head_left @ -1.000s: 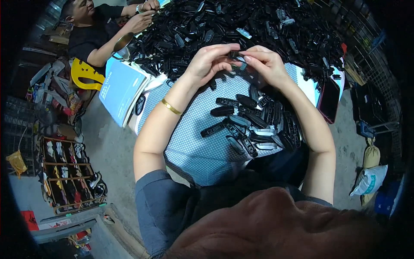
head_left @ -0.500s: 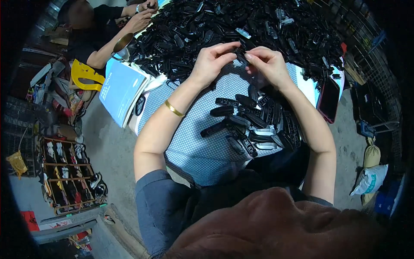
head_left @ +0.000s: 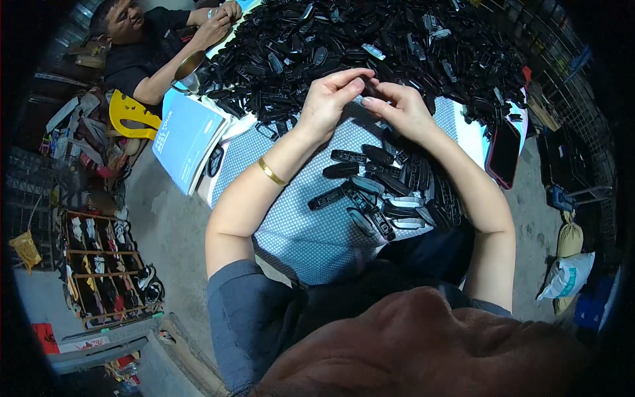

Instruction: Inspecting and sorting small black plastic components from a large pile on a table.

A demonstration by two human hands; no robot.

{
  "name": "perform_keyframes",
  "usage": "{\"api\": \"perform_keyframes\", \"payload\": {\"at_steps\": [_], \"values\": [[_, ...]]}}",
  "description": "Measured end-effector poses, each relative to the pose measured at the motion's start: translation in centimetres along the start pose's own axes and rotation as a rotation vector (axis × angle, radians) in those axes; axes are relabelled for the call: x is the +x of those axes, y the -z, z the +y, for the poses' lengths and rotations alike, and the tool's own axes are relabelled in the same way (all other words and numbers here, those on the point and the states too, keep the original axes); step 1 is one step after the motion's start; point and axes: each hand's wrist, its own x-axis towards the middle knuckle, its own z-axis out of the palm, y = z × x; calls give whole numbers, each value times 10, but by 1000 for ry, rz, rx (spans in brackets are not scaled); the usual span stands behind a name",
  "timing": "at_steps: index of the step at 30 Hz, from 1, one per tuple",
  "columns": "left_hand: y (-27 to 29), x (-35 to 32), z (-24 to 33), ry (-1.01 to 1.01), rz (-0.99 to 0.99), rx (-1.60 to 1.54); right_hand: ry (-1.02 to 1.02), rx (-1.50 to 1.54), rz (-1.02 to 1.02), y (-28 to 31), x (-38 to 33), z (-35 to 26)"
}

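Nearest to us, at six o'clock, our dark grey sleeves [head_left: 241,311] frame the lap, and just above them the dotted blue-white cloth [head_left: 297,225] spreads over the work surface. On that cloth, toward four o'clock of its middle, lie the sorted black key-fob shells [head_left: 387,198], set side by side in a loose cluster. Our left forearm, with a gold bangle [head_left: 271,172] at the wrist, runs up toward twelve o'clock to our left hand [head_left: 327,102]; its fingers are pinched narrow around a small black fob piece [head_left: 368,88], thumb and forefinger closed on it. Our right hand [head_left: 403,112] meets it from three o'clock, fingertips drawn close and touching the same piece. Beyond the hands, at twelve o'clock, the big heap of black shells [head_left: 370,36] covers the far table. At nine o'clock a light blue booklet [head_left: 188,135] hangs off the edge; at two o'clock lies a dark phone [head_left: 504,152]. Farthest, at eleven o'clock, another person's hands [head_left: 221,20] work at the heap.
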Motion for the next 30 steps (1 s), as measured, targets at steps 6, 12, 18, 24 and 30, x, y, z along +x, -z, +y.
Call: {"api": "perform_keyframes", "payload": {"at_steps": [6, 12, 18, 24, 30], "values": [[1, -3, 3, -24, -19, 44, 214, -219, 160, -7, -9, -13], [-1, 2, 7, 50, -30, 116, -175, -340, -170, 25, 1, -36], [-7, -7, -10, -33, -220, 788, -525, -1089, -199, 89, 3, -10], [-27, -15, -9, -66, -561, 805, -199, -963, -149, 66, 1, 6], [-7, -2, -14, 330, -1, 367, -246, -431, -148, 46, 8, -1]]}}
